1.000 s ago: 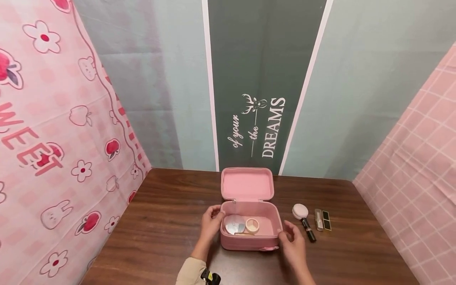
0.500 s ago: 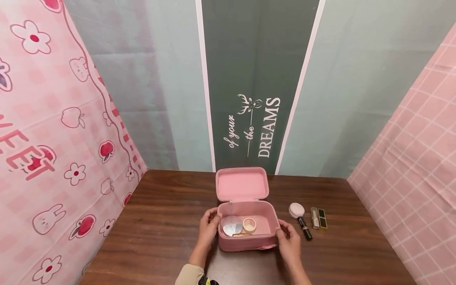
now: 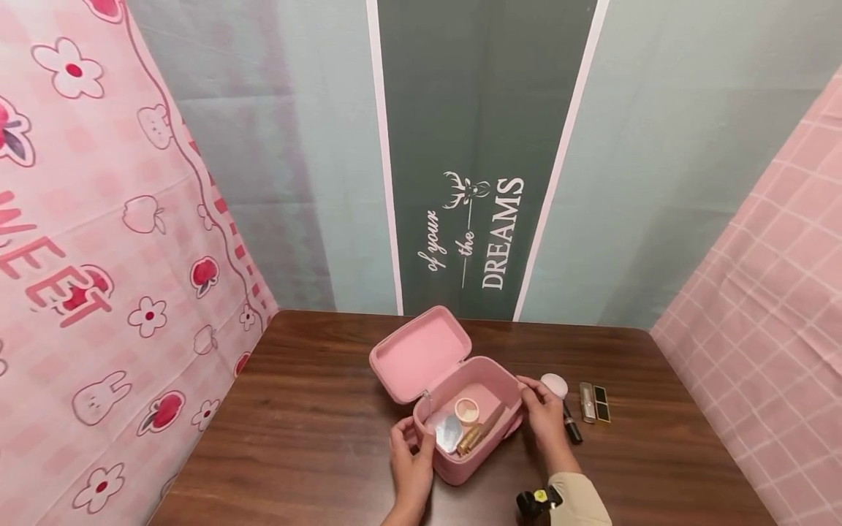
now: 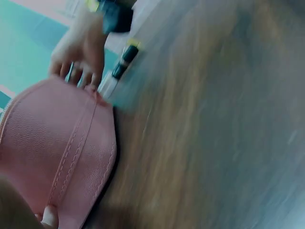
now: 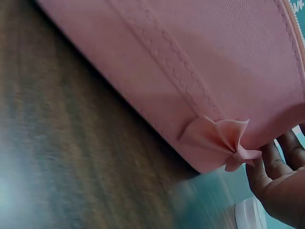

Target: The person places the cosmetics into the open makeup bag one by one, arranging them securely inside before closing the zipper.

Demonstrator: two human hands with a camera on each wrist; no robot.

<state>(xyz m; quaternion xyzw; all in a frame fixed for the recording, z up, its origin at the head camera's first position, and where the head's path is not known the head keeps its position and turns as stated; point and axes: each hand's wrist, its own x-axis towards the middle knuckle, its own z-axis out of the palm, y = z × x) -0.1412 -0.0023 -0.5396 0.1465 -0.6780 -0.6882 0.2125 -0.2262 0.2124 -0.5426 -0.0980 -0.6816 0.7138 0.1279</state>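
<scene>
A pink makeup case (image 3: 460, 471) stands turned at an angle on the table, its lid (image 3: 421, 354) laid back to the upper left. My left hand (image 3: 412, 464) holds its near left end, thumb at the rim. The far right end is held by my right hand (image 3: 547, 424). Inside lie a shiny silver disc (image 3: 449, 432), a small round pan with cream sections (image 3: 467, 411) and a gold tube (image 3: 468, 441). In the right wrist view, a pink bow (image 5: 233, 148) on the case's side sits against my right fingertips.
On the dark wooden table (image 3: 316, 380), right of the case, are a pale round compact (image 3: 555, 384), a black tube (image 3: 573, 431), a silver tube (image 3: 588, 403) and a black-and-gold rectangular item (image 3: 601, 404). Fabric hangs behind and at both sides.
The case has turned counterclockwise between both hands: its right end moved away and its left end came nearer. The gold tube inside shows more now.
</scene>
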